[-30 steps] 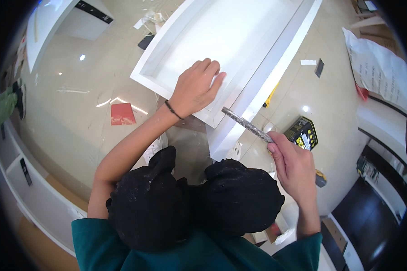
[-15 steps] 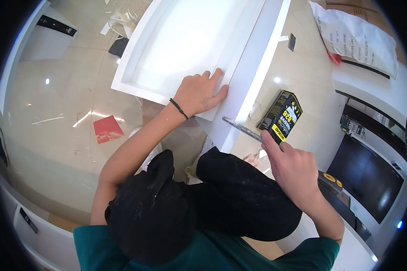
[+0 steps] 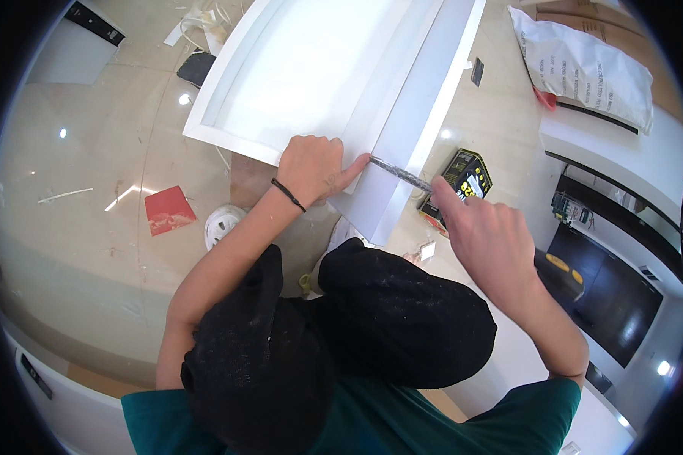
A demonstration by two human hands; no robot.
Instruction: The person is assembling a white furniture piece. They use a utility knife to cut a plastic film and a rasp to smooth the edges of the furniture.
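Observation:
My right hand (image 3: 489, 243) is closed around a long tool with a narrow grey metal shaft (image 3: 402, 174) and a dark handle with yellow patches (image 3: 560, 273); its exact kind is unclear. The shaft points left across a white board edge, its tip at my left thumb. My left hand (image 3: 311, 171), a dark cord round its wrist, grips the near end of a white panel with raised edges (image 3: 231, 148). Its fingers are bent over the panel and its thumb stretches to the right. Behind the hand, the fingertips are hidden.
Right of the panel lie a black and yellow box (image 3: 463, 182) and a filled white sack (image 3: 584, 72). A red square piece (image 3: 169, 210) and a white coil (image 3: 221, 226) are on the tiled floor (image 3: 91, 258) at left. My black-clad knees (image 3: 410, 318) are close below.
The tool's tip has moved up to the board edge beside my left thumb. My left hand has shifted slightly left and its fingers have curled.

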